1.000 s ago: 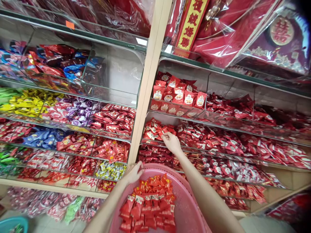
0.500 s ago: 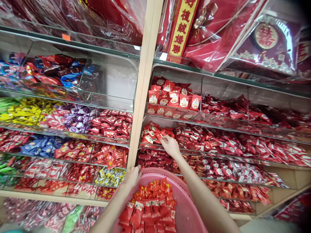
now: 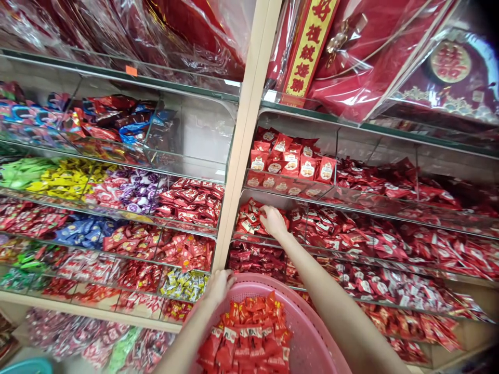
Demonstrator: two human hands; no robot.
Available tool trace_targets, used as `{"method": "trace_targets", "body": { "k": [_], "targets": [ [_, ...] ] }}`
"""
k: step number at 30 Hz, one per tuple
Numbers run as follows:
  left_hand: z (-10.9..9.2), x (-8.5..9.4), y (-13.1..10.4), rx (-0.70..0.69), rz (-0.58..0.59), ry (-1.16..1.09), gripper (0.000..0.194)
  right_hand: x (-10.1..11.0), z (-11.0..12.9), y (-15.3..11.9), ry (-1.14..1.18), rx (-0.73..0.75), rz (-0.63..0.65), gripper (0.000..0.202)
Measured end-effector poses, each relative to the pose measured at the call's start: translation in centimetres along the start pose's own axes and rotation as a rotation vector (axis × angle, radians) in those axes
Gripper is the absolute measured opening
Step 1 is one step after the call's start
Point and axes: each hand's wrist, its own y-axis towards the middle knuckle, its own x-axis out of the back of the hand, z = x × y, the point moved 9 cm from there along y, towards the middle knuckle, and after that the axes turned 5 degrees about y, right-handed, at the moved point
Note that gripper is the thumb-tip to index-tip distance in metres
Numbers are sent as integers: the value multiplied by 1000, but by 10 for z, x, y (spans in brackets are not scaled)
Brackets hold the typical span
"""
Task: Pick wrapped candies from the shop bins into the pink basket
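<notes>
A pink plastic basket (image 3: 307, 317) stands low in front of me, with small red candy packets (image 3: 251, 343) piled in it. My left hand (image 3: 219, 285) is closed over the basket's left rim. At a shelf compartment above the basket, my right hand (image 3: 275, 222) touches red packets with pale, dark-lettered labels (image 3: 249, 222). Its fingers are bent together, and whatever lies between them is hidden by the hand. Packets with similar labels lie in the basket.
A wooden upright (image 3: 242, 119) parts the shelves just left of my right hand. Clear front panels (image 3: 288, 191) edge the compartments of wrapped sweets. Yellow packets (image 3: 70, 176) and blue packets (image 3: 86, 231) are on the left. A teal tub (image 3: 29, 366) shows at the lower left.
My right hand has shifted slightly up and deeper over the labelled packets. My left hand stays on the basket rim. The whole view has slid, so the shelves appear further right.
</notes>
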Motion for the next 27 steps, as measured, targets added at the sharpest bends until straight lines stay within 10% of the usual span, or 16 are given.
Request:
{"method": "trace_targets", "body": {
  "k": [27],
  "targets": [
    [0, -1, -3, -12, -58, 12, 31, -20, -20, 31, 49, 63, 192, 46]
  ]
}}
